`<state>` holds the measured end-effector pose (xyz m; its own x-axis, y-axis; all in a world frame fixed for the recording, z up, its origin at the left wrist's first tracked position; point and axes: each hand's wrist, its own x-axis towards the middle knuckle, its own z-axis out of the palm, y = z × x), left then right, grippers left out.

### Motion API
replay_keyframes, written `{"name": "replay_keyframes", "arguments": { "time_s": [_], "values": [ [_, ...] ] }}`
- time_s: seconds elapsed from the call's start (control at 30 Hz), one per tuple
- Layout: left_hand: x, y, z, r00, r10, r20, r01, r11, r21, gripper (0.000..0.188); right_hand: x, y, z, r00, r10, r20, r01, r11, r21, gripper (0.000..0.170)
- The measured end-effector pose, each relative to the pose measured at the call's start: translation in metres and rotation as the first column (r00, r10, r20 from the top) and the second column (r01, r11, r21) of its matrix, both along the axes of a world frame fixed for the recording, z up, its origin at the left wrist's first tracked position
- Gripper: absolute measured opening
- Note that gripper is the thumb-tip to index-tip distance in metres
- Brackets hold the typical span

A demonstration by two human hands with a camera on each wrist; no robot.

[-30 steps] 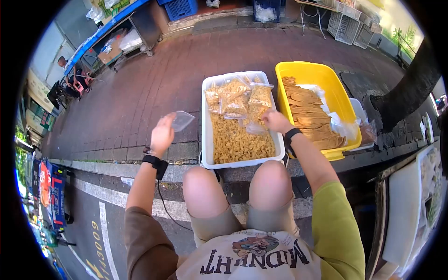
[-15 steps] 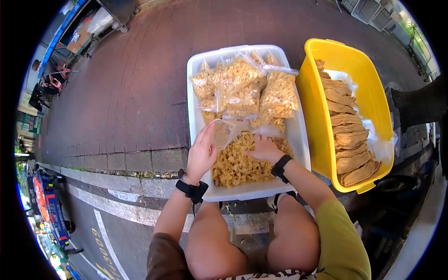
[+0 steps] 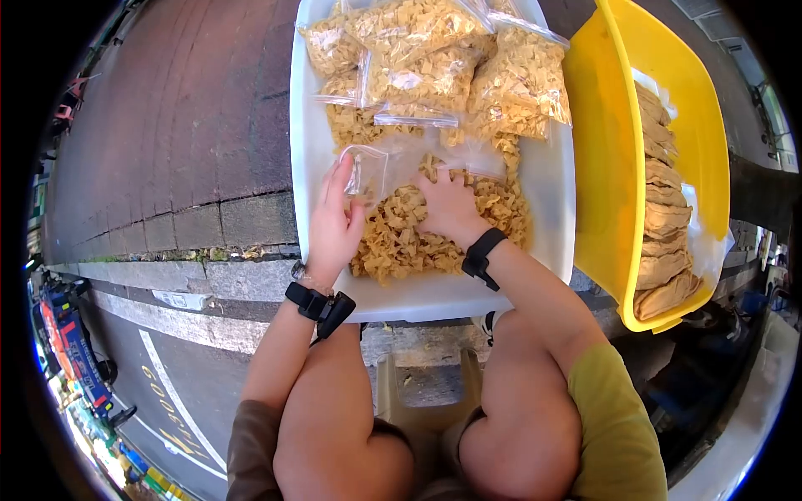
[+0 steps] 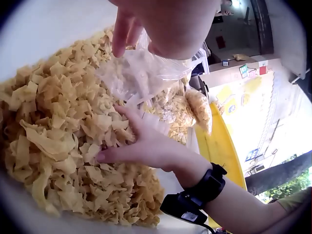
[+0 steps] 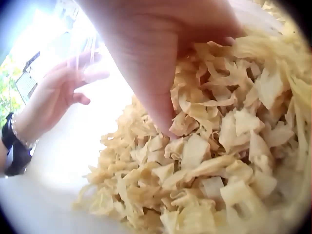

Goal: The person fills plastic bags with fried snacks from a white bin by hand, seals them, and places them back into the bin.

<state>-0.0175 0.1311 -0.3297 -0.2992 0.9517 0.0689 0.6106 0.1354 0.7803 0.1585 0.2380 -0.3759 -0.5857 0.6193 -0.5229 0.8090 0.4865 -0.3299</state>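
A white plastic tub (image 3: 304,125) in front of me holds a loose heap of pale yellow dried flakes (image 3: 401,246). Spread wide, the thumb and fingers of my right hand (image 3: 451,209) reach into the heap; the right wrist view shows the fingertips sunk among the pieces. At the left of the tub, my left hand (image 3: 334,230) holds a clear plastic bag (image 3: 365,174) by its fingers, tilted over the flakes. Several filled zip bags (image 3: 426,75) of the same flakes lie piled at the tub's far end.
On the right stands a yellow tub (image 3: 606,192) with a row of flat, folded tan pieces (image 3: 664,221) and some white plastic. Below the near rim are my knees, with a beige stool (image 3: 430,409) between them. Brick paving (image 3: 184,108) lies to the left.
The head view has tipped down and closer to the tub. My left hand has brought the bag from beside the tub to over it. My right hand has moved from the filled bags into the flakes.
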Motion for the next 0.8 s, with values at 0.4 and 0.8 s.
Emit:
{"name": "replay_keyframes", "arguments": {
  "time_s": [0.4,0.8],
  "values": [
    [-0.004,-0.002,0.021,0.995,0.056,-0.08,-0.037,0.976,0.216,0.066,0.048,0.039,-0.03,0.843,-0.262,-0.47,0.071,0.92,-0.385,0.073],
    [0.023,0.026,0.033,0.763,-0.115,-0.636,0.083,0.993,-0.081,0.072,0.075,0.024,0.078,0.5,-0.639,-0.584,0.034,0.688,-0.724,0.068]
  ]
}}
